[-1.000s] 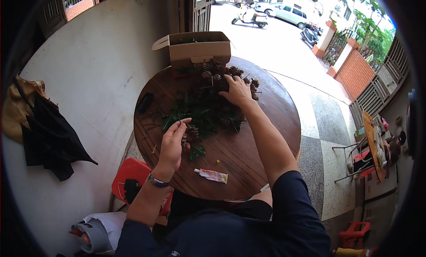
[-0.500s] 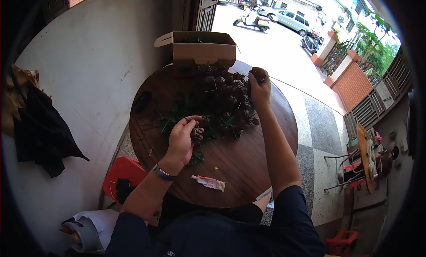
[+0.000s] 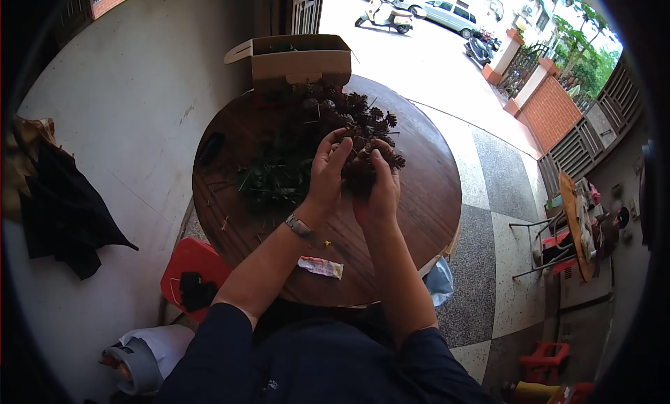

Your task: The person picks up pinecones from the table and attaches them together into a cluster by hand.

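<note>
My left hand [image 3: 328,172] and my right hand [image 3: 379,191] are close together over the round wooden table. A dark brown pine cone [image 3: 358,175] sits between them, in the curled fingers of my right hand. My left hand's thumb and fingers are closed at the upper left of that cone, on a smaller pine cone that is mostly hidden. Just behind lies a heap of pine cones [image 3: 357,111], some with thin stems. Green artificial sprigs [image 3: 269,180] are spread to the left of my hands.
An open cardboard box [image 3: 301,70] stands at the table's far edge. Nearer me on the tabletop [image 3: 412,229] lie a squeezed tube [image 3: 321,267] and a tiny yellow piece [image 3: 327,243]. A red stool [image 3: 199,275] stands at left, a folded black umbrella [image 3: 73,205] by the wall.
My right hand has come down and left from the far side of the heap with its pine cone. My left hand has moved up and right, and the two now meet.
</note>
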A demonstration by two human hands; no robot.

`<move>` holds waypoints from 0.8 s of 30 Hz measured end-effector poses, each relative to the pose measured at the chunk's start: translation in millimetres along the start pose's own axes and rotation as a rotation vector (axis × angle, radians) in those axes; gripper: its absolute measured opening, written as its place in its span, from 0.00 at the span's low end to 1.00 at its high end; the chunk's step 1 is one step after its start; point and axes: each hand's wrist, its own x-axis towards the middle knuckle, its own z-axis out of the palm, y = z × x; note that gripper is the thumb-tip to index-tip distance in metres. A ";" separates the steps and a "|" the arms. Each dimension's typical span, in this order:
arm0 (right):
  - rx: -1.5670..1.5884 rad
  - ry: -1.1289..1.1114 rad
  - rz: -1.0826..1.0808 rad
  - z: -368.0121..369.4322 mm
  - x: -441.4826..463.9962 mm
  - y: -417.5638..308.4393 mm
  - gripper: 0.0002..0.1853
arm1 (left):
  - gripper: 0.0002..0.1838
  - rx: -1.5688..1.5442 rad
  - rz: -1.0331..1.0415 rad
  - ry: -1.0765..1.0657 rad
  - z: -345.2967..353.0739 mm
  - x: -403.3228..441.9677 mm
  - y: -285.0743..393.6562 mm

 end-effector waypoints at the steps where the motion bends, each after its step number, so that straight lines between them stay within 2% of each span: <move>1: 0.026 0.036 0.002 1.0 -10.0 0.6 0.11 | 0.18 0.073 -0.009 -0.016 -1.4 -4.4 1.1; 4: 0.022 0.080 -0.064 -7.7 -36.3 16.2 0.09 | 0.15 0.272 0.054 0.021 2.5 -34.9 -1.5; 7: -0.031 0.093 -0.083 -17.2 -57.3 23.1 0.09 | 0.19 0.368 0.058 -0.003 8.2 -71.4 6.9; 10: -0.200 0.044 -0.190 -18.4 -83.4 36.0 0.10 | 0.29 0.400 0.114 -0.049 14.7 -115.3 21.8; 11: -0.265 0.023 -0.236 -17.9 -93.7 41.3 0.10 | 0.36 0.509 0.148 -0.075 7.8 -130.6 25.8; 14: -0.420 -0.110 -0.316 -14.3 -118.7 53.1 0.12 | 0.38 0.660 0.115 -0.049 2.8 -160.6 50.4; 15: -0.421 -0.113 -0.316 -11.0 -124.4 60.9 0.12 | 0.33 0.712 0.069 0.002 0.9 -160.9 57.7; 18: -0.430 -0.113 -0.319 7.7 -137.6 78.5 0.16 | 0.24 0.590 -0.109 0.046 -3.8 -152.6 80.6; 19: -0.400 -0.126 -0.286 12.8 -140.2 82.0 0.17 | 0.18 0.640 -0.101 0.057 -5.8 -153.4 89.3; 24: -0.789 -0.207 -0.419 37.2 -167.1 99.5 0.22 | 0.22 0.477 -0.127 0.113 -11.2 -184.0 135.8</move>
